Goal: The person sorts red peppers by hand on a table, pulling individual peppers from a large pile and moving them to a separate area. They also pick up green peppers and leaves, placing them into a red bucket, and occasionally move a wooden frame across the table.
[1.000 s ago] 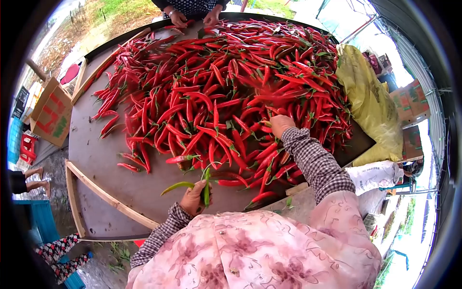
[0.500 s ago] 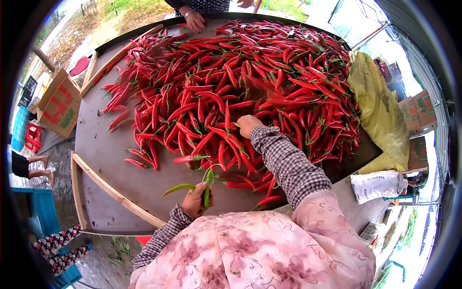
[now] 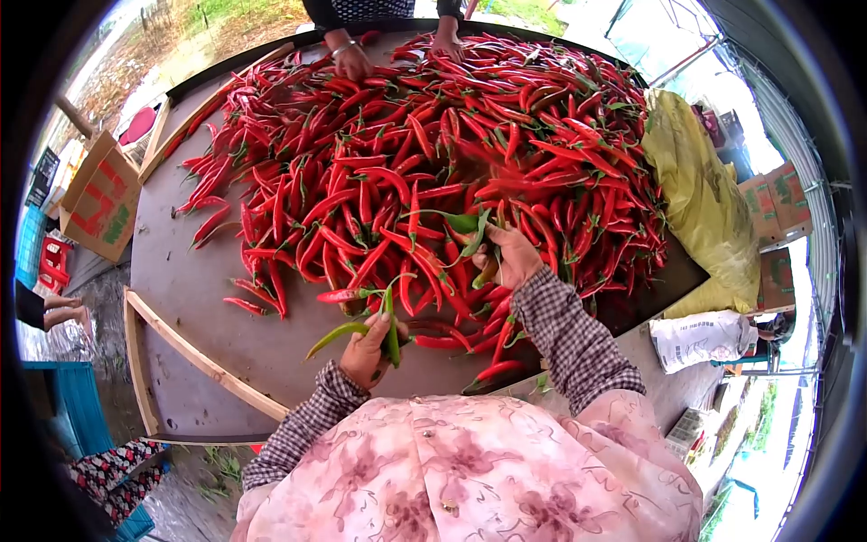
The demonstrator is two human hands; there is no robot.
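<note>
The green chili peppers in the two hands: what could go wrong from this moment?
1. The left hand holds several long green chili peppers in a loose bunch, one sticking out sideways; it might slip back among the heaped red chili peppers.
2. The right hand grips another green chili pepper above the heap, so lifting may drag red ones along.
3. Red ones near the wooden table edge could fall.

**Green chillies picked out of the red**

Two slim green chillies (image 3: 366, 327) sit in the left hand (image 3: 364, 354), one curving out leftward, one upright. Another green chilli (image 3: 470, 226), bent and leafy-stemmed, is pinched in the right hand (image 3: 513, 257) just above the red chilli heap (image 3: 433, 154).
</note>
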